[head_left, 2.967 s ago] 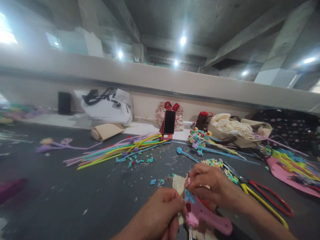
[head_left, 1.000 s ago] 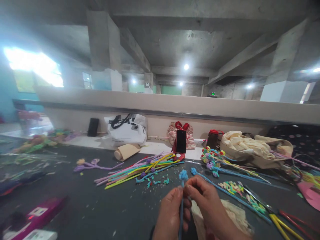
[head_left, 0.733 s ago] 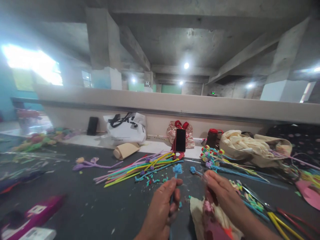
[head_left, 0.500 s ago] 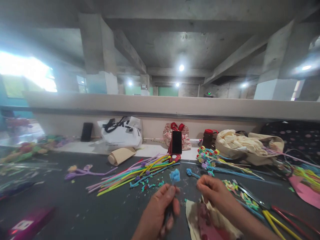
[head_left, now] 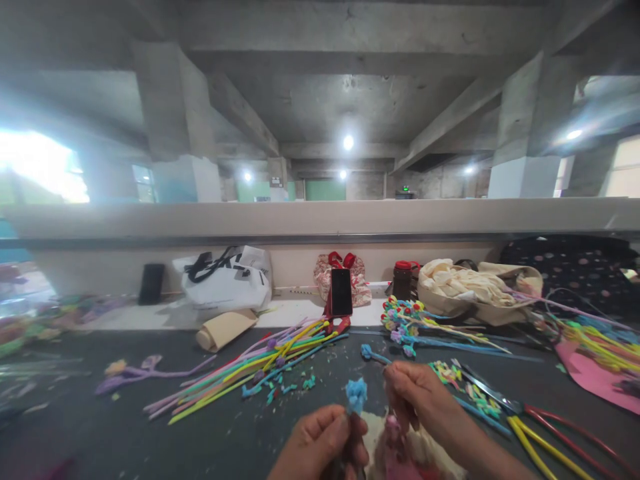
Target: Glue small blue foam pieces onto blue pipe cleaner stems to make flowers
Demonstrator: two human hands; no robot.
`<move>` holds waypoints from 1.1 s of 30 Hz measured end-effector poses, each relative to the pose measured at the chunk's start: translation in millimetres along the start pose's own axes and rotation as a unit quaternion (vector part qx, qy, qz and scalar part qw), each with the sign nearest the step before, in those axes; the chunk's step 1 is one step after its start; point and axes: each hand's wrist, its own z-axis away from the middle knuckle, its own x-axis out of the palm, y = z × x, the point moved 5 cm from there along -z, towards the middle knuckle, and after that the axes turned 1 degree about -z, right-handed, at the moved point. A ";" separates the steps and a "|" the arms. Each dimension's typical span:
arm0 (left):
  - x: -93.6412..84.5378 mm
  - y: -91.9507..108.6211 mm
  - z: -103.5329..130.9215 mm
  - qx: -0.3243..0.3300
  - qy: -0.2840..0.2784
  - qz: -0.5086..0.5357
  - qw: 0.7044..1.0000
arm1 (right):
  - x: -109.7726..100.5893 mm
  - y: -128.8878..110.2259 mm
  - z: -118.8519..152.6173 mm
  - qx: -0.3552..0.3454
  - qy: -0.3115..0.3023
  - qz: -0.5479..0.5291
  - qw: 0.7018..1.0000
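My left hand (head_left: pixel 327 437) is closed, thumb against fingers, around the lower part of a blue pipe-cleaner flower (head_left: pixel 357 395). Its fuzzy blue head stands upright above the fingertips. To the right, my right hand (head_left: pixel 417 393) is pinched shut; anything between its fingertips is too small to make out. Just beyond those fingers lies a blue pipe-cleaner stem (head_left: pixel 373 355) with a knobbed end, and I cannot tell whether they touch it. Beneath the right hand is a cream cloth with a pink piece (head_left: pixel 395 443) on it, partly hidden by the hands.
Coloured pipe cleaners (head_left: pixel 240 373) spread left of centre, with small teal bits (head_left: pixel 309 383) beside them. A flower bundle (head_left: pixel 403 320), yellow-handled pliers (head_left: pixel 530 445) and red-handled cutters (head_left: pixel 575 427) lie right. A phone (head_left: pixel 341 292) leans on a patterned bag at the back.
The view has shifted, so the back items appear further left. My left hand and the blue flower sit lower in view, with the flower closer to the right hand. Both hands stay closed.
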 end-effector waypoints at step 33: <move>-32.5 55.3 21.0 0.090 0.119 0.015 0.989 | 50.3 -5.7 -23.3 -0.114 -0.131 0.357 0.918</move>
